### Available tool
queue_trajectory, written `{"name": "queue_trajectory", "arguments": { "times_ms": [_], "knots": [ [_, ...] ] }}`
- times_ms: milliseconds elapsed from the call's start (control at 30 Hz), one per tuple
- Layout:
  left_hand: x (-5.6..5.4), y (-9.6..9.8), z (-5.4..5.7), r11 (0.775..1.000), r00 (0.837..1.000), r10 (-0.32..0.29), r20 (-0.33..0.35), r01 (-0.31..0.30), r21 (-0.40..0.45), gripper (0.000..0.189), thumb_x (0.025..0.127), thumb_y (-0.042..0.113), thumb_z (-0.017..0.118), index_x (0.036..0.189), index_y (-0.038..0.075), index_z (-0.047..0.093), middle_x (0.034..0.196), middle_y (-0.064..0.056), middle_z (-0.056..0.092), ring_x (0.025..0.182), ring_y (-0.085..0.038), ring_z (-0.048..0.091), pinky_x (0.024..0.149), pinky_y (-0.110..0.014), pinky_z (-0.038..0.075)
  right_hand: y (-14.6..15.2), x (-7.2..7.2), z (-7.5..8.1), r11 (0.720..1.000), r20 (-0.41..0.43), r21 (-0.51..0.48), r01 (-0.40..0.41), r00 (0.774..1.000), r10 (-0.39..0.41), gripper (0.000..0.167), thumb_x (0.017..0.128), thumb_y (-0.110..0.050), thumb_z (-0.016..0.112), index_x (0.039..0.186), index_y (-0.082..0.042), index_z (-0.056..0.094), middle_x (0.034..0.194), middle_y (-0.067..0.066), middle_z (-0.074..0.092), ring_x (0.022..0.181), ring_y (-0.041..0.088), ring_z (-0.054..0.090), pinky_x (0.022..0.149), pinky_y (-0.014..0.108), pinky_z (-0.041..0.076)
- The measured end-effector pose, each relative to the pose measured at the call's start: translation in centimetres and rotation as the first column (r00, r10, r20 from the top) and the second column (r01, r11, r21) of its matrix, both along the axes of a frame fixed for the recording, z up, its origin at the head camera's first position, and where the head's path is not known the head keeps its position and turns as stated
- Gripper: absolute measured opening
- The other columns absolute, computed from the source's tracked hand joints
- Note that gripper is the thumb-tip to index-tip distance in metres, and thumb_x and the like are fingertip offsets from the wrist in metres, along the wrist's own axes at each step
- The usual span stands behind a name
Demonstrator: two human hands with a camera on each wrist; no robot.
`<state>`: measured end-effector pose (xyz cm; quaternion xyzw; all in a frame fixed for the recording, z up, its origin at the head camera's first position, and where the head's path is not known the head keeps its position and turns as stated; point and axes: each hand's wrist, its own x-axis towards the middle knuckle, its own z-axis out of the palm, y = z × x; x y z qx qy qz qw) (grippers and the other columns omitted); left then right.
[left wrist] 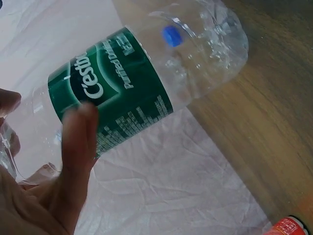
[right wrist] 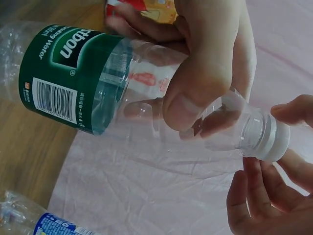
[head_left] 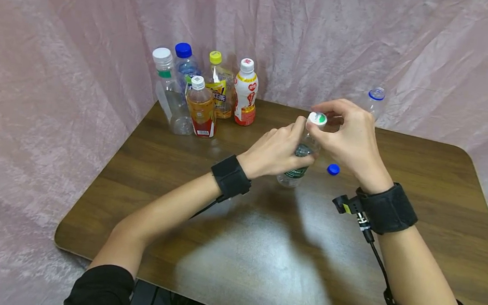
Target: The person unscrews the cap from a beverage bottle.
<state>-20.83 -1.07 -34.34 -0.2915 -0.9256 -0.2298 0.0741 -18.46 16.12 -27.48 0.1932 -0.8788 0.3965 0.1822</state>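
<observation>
Only in the right wrist view is a black-and-white barcode (right wrist: pixel 55 102) shown on the green-labelled clear plastic bottle (head_left: pixel 302 151). Toward the far edge of the brown wooden counter (head_left: pixel 235 248), its upper body is clasped by the fingers of the left hand (head_left: pixel 277 148); its round white cap (head_left: pixel 317 119) is pinched by those of the right hand (head_left: pixel 347 130).

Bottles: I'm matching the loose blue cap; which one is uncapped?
The clear bottle behind the right hand: its blue-ringed mouth is open, while the held bottle and the five at left are capped.
</observation>
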Motion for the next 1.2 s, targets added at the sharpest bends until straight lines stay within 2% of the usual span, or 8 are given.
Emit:
{"name": "queue_trajectory", "arguments": {
  "times_ms": [167, 300, 400, 500, 767, 900, 1033, 1200],
  "knots": [
    [0.05, 0.05, -0.05, 0.991, 0.987, 0.065, -0.147, -0.081, -0.105, 0.056, 0.091, 0.063, 0.061, 0.116, 0.016, 0.042, 0.081, 0.007, 0.056, 0.058, -0.014, 0.056, 0.051, -0.03, 0.043, 0.09, -0.01, 0.02, 0.999, 0.01, -0.005, -0.045, 0.999, 0.045, 0.026, 0.086, -0.008, 0.074, 0.111, -0.002, 0.076, 0.107, 0.014, 0.075, 0.088, 0.032, 0.076, 0.069, 0.007, 0.047],
    [0.05, 0.09, -0.18, 0.988, 0.976, 0.084, -0.202, -0.108, -0.114, 0.058, 0.089, 0.065, 0.061, 0.114, 0.016, 0.044, 0.079, 0.008, 0.056, 0.062, -0.012, 0.056, 0.05, -0.031, 0.044, 0.13, -0.03, 0.01, 0.998, 0.0, 0.002, -0.06, 0.998, 0.06, 0.027, 0.086, -0.007, 0.074, 0.112, -0.002, 0.076, 0.107, 0.014, 0.075, 0.087, 0.032, 0.076, 0.071, 0.008, 0.048],
    [0.01, 0.14, -0.27, 0.989, 0.976, 0.085, -0.201, -0.107, -0.104, 0.057, 0.089, 0.065, 0.062, 0.114, 0.017, 0.044, 0.081, 0.008, 0.058, 0.069, -0.011, 0.055, 0.052, -0.031, 0.046, 0.16, -0.01, 0.03, 0.998, 0.0, 0.006, -0.059, 0.998, 0.059, 0.027, 0.087, -0.007, 0.074, 0.113, -0.002, 0.076, 0.108, 0.014, 0.075, 0.088, 0.033, 0.076, 0.071, 0.007, 0.048],
    [-0.03, 0.16, -0.29, 0.993, 0.984, 0.068, -0.167, -0.083, -0.083, 0.056, 0.09, 0.062, 0.064, 0.114, 0.016, 0.043, 0.083, 0.006, 0.058, 0.07, -0.012, 0.056, 0.054, -0.031, 0.046, 0.2, -0.01, 0.01, 0.998, -0.002, 0.01, -0.058, 0.998, 0.058, 0.028, 0.086, -0.006, 0.074, 0.114, -0.002, 0.075, 0.107, 0.015, 0.075, 0.088, 0.034, 0.076, 0.072, 0.007, 0.047],
    [-0.03, 0.24, -0.23, 0.999, 0.997, 0.036, -0.066, -0.037, -0.024, 0.058, 0.091, 0.056, 0.067, 0.124, 0.015, 0.043, 0.087, 0.003, 0.058, 0.07, -0.014, 0.058, 0.059, -0.031, 0.047, 0.49, 0.17, 0.0, 0.999, 0.027, -0.032, -0.01, 1.0, 0.011, 0.049, 0.084, -0.019, 0.084, 0.128, -0.006, 0.068, 0.114, 0.015, 0.076, 0.1, 0.029, 0.074, 0.08, 0.006, 0.048],
    [-0.03, 0.25, -0.19, 0.999, 0.998, 0.034, -0.046, -0.035, -0.022, 0.059, 0.092, 0.057, 0.066, 0.127, 0.016, 0.042, 0.089, 0.002, 0.06, 0.07, -0.014, 0.059, 0.059, -0.03, 0.048, 0.38, 0.37, -0.03, 0.998, 0.015, -0.035, 0.06, 0.998, -0.06, 0.047, 0.082, -0.029, 0.087, 0.119, -0.005, 0.069, 0.104, 0.013, 0.076, 0.088, 0.02, 0.072, 0.072, 0.008, 0.047],
    [0.0, 0.19, -0.21, 0.999, 0.999, 0.031, -0.03, -0.032, -0.022, 0.059, 0.093, 0.055, 0.065, 0.131, 0.017, 0.042, 0.102, 0.002, 0.065, 0.073, -0.014, 0.062, 0.061, -0.029, 0.05, -0.05, 0.32, -0.18, 0.993, -0.03, -0.02, 0.118, 0.992, -0.118, 0.046, 0.079, -0.037, 0.09, 0.107, -0.005, 0.071, 0.093, 0.011, 0.075, 0.078, 0.011, 0.066, 0.066, 0.01, 0.043],
    [0.07, 0.2, -0.22, 1.0, 0.999, 0.019, -0.041, -0.02, -0.016, 0.057, 0.093, 0.054, 0.064, 0.129, 0.016, 0.042, 0.101, 0.002, 0.065, 0.074, -0.014, 0.061, 0.061, -0.03, 0.05, -0.38, 0.18, -0.32, 0.992, -0.066, -0.012, 0.122, 0.99, -0.123, 0.033, 0.081, -0.029, 0.088, 0.1, -0.004, 0.076, 0.088, 0.012, 0.073, 0.074, 0.009, 0.063, 0.065, 0.01, 0.041]
  ]
}}
